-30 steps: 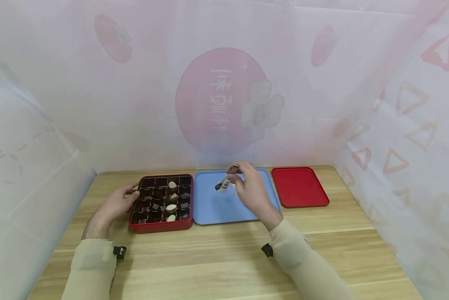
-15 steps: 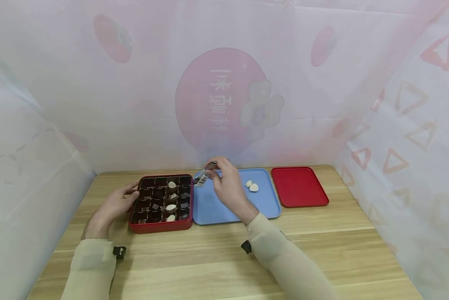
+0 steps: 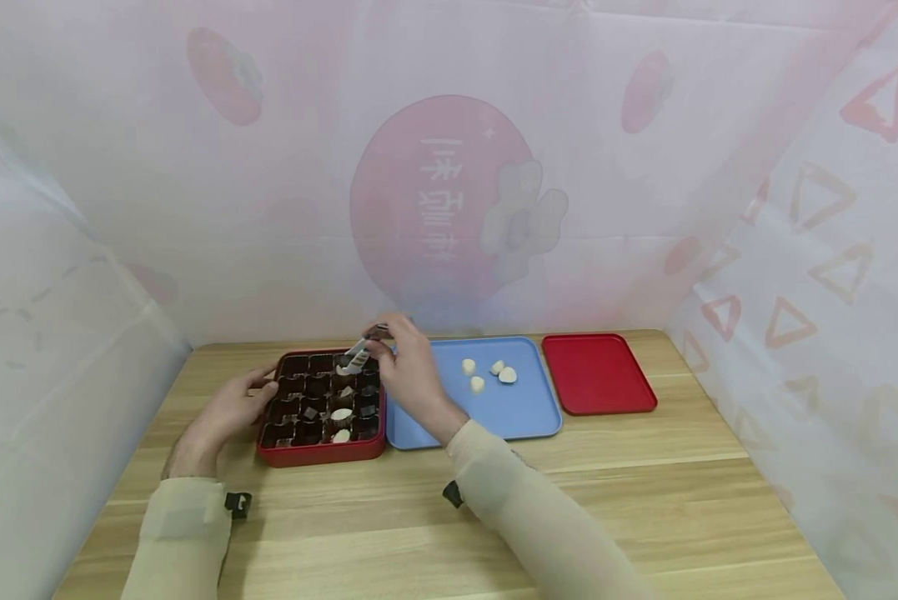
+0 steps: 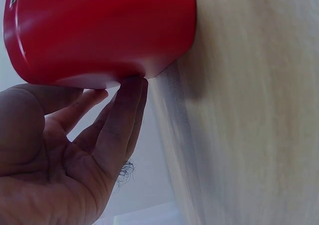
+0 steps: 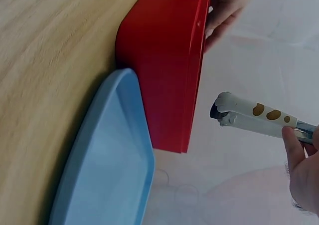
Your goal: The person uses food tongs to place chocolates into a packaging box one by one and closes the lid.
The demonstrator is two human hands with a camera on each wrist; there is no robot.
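Small tongs [image 3: 358,357] with white, brown-spotted, paw-shaped tips are pinched in my right hand [image 3: 413,371], angled down over the box's back right part. In the right wrist view a dark piece [image 5: 214,111] shows between the tips of the tongs. The red box [image 3: 321,455] holds a dark divided insert; white oval pieces such as this one [image 3: 341,414] and dark pieces sit in some compartments. My left hand [image 3: 233,407] rests at the box's left side, fingertips [image 4: 130,85] against its wall.
A blue tray [image 3: 433,421] stands right beside the box, with several white pieces [image 3: 507,376] on it. A flat red lid or tray [image 3: 600,375] lies farther right. A printed cloth wall [image 3: 283,250] closes off the table's back.
My right hand has swung left with the tongs, from above the blue tray to over the red box, uncovering the white pieces on the tray. The left hand stays put.
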